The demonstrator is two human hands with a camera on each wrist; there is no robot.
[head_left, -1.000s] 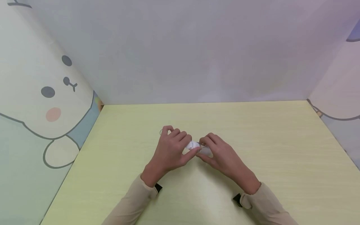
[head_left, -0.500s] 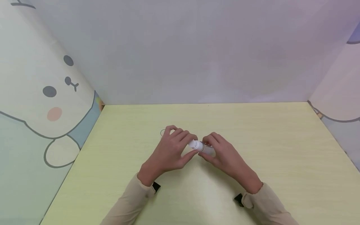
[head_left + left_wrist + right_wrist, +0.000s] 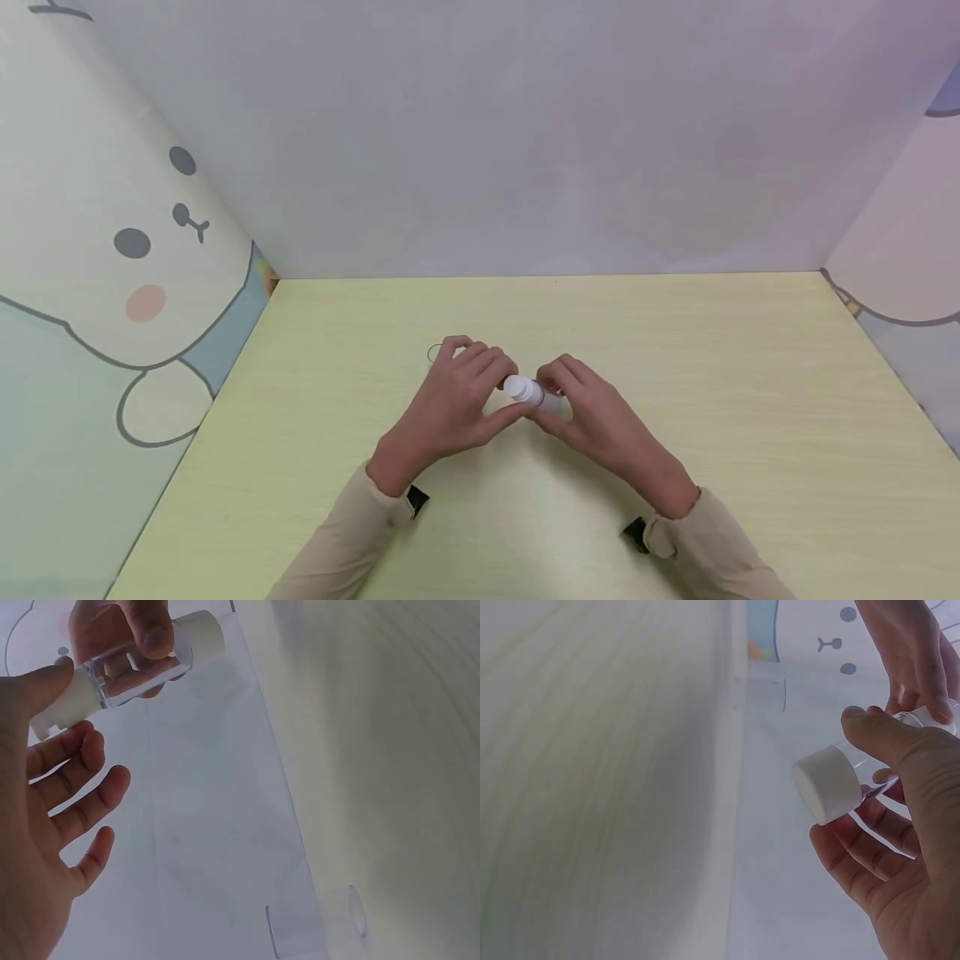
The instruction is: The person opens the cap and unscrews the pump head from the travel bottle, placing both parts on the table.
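Note:
A small clear bottle (image 3: 131, 673) with a white top (image 3: 519, 387) and a white base (image 3: 827, 784) is held tilted above the table between both hands. My right hand (image 3: 600, 414) grips the clear body, its thumb and fingers on opposite sides. My left hand (image 3: 461, 402) pinches the white top between thumb and index finger, while its other fingers stand apart from the bottle in the left wrist view. A clear cylindrical cap (image 3: 315, 930) stands on the table beyond the left hand, mostly hidden by it in the head view.
The pale wood-patterned table (image 3: 712, 358) meets a plain grey wall (image 3: 525, 150) at the back. Side panels with cartoon prints (image 3: 142, 250) stand at left and right. Dark wrist pieces (image 3: 637, 535) stick out at the sleeve cuffs.
The bottle and right hand shifted slightly right, then partly back. The left fingers loosened around the white top and then came closer again; more of the top shows now.

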